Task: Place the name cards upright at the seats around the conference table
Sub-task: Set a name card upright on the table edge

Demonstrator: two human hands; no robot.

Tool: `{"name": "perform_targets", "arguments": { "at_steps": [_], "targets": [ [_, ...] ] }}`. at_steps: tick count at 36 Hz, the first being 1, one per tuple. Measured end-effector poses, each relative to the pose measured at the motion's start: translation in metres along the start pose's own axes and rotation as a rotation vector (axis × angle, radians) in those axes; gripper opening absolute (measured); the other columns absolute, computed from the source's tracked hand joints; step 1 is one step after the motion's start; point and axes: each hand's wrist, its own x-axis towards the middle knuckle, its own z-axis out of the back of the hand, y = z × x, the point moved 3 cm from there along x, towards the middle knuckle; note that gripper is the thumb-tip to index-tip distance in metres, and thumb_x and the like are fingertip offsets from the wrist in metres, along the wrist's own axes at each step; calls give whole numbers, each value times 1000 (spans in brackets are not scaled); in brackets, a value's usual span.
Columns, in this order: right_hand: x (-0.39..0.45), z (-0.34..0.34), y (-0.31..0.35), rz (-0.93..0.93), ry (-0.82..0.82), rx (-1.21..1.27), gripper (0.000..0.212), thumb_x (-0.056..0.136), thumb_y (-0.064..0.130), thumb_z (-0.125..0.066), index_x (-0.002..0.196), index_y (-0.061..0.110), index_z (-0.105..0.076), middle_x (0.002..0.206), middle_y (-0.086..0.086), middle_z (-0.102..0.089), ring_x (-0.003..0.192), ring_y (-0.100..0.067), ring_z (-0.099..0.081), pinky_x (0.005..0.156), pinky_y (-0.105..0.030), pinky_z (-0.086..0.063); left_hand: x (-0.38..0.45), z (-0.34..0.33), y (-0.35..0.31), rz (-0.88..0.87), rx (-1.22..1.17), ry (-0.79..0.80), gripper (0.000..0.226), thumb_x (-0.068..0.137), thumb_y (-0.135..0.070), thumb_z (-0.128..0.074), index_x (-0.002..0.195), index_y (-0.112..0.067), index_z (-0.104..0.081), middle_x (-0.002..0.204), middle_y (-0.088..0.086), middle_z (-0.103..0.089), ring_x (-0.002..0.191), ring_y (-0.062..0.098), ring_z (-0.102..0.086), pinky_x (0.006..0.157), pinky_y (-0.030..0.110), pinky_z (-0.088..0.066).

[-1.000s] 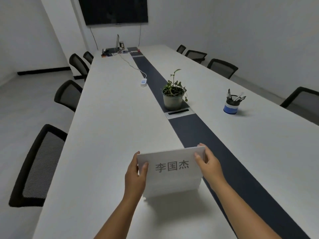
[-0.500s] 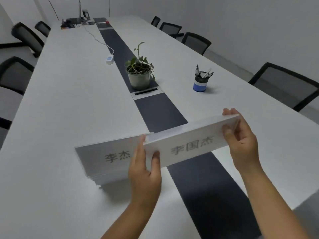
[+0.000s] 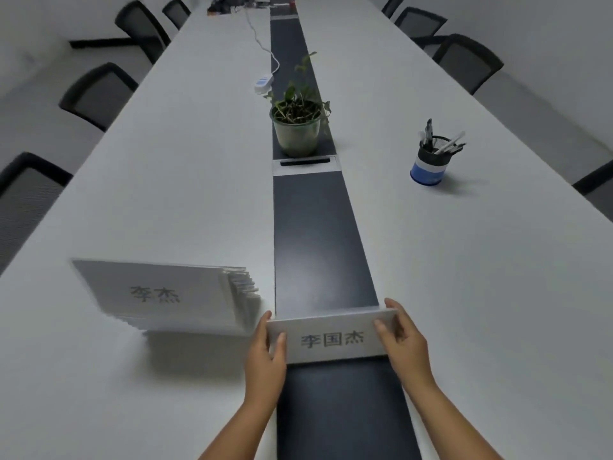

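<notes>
White name card (image 3: 333, 338), printed 李国杰 in grey, stands upright across the dark centre strip (image 3: 318, 237) of the white conference table (image 3: 464, 260), printed face toward the wearer. Left hand (image 3: 267, 355) grasps its left end, thumb on the front face, fingers curled behind the edge; right hand (image 3: 403, 340) pinches the right end the same way, so the card sits between both hands. Stack of remaining name cards (image 3: 169, 295), top one reading 李杰, rests just to the left, on the white surface
</notes>
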Motion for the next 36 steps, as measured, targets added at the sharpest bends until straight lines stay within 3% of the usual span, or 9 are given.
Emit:
{"name": "perform_targets", "arguments": {
  "at_steps": [5,9,13,16,19,21,24,32,36],
  "targets": [
    [3,4,-13,-74,16,16,53,82,11,-61,130,15,-39,115,0,-50,104,-17,-50,90,-33,-46,-1,-2,7,68,-107,-99,53,84,-2,-55,132,-11,-37,121,3,-49,114,15,-45,99,27,-34],
    [4,9,-28,-96,-7,-59,37,79,5,-63,115,7,-53,99,-7,-59,90,-23,-57,83,-33,-46,-8,-2,25,114,-74,-175,35,80,5,-57,114,-4,-55,102,7,-61,99,21,-56,87,27,-38],
    [11,11,-33,-59,-15,-171,24,77,4,-66,100,1,-64,90,-12,-65,80,-24,-58,77,-30,-42,-5,-5,36,105,-3,-220,24,79,2,-57,102,-2,-63,100,12,-66,94,23,-60,83,26,-39],
    [16,10,-33,-49,-26,-193,20,77,5,-66,96,1,-65,86,-13,-65,75,-24,-57,74,-30,-42,3,-7,33,81,-15,-222,22,80,4,-56,90,-13,-66,90,7,-67,85,12,-63,71,13,-43],
    [19,9,-34,-27,-23,-215,17,78,7,-65,94,1,-65,84,-12,-64,72,-22,-57,71,-29,-41,7,-7,30,77,-42,-222,39,80,5,-55,73,-34,-57,79,-8,-63,76,0,-58,66,3,-42],
    [21,9,-33,-12,-17,-240,16,78,7,-65,93,2,-66,83,-12,-63,71,-21,-56,69,-29,-41,8,-6,31,78,-37,-225,41,80,4,-55,72,-36,-56,79,-8,-64,72,-4,-59,68,9,-44],
    [29,9,-30,13,-10,-284,14,78,9,-65,90,2,-66,81,-13,-64,73,-25,-57,70,-35,-46,11,-6,30,60,-18,-223,37,80,4,-56,73,-32,-59,79,-6,-65,68,-8,-60,63,-3,-40],
    [36,6,-31,64,-29,-311,13,80,11,-63,90,3,-66,77,-9,-61,73,-24,-55,61,-26,-38,10,-6,35,5,-11,-194,26,78,5,-58,79,-21,-61,78,-4,-64,68,-8,-59,61,-4,-39],
    [31,6,-38,54,-33,-333,14,79,10,-64,91,4,-66,78,-10,-61,74,-25,-55,64,-29,-38,14,-6,33,9,-43,-188,30,79,3,-57,77,-27,-59,79,-5,-64,76,3,-58,67,10,-42]
  ]
}}
